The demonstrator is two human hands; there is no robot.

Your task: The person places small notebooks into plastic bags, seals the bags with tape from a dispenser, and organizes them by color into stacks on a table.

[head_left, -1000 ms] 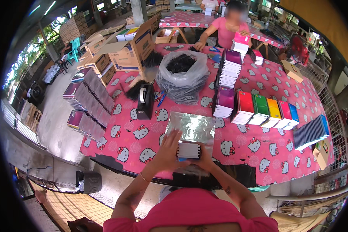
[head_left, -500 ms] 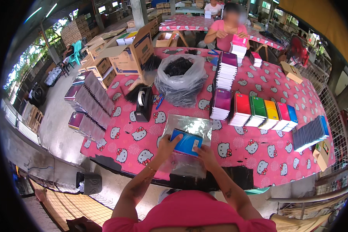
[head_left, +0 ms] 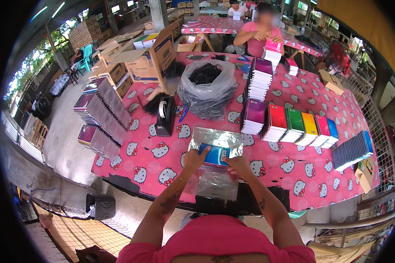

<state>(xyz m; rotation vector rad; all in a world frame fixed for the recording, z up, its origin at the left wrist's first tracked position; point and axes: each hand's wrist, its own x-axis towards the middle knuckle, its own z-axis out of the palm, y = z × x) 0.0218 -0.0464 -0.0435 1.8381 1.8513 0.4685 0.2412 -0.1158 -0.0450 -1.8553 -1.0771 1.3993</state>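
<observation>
A small stack of blue spiral notebooks (head_left: pixel 216 156) is held in front of me, over a clear plastic sheet or bag (head_left: pixel 216 185) on the table. My left hand (head_left: pixel 194 160) grips the stack's left end, thumb on the top cover. At the right end my right hand (head_left: pixel 238 166) holds it near a white label, thumb also on top. The stack is tilted, so its near side with the page edges and coils shows. Whether its lower edge touches the plastic, I cannot tell. The fingers beneath are hidden.
A black tape dispenser (head_left: pixel 165 117), blue pens (head_left: pixel 184 113) and a plastic bag of black coils (head_left: pixel 207 94) stand beyond. Coloured notebook stacks (head_left: pixel 274 120) line the right, wrapped stacks (head_left: pixel 102 109) the left. Across the pink table (head_left: pixel 267 184) a person in pink (head_left: pixel 261 35) handles notebooks.
Both hands have moved slightly away from me and to the right with the notebooks. The stack has tipped, showing more of its near side. The person opposite has shifted slightly.
</observation>
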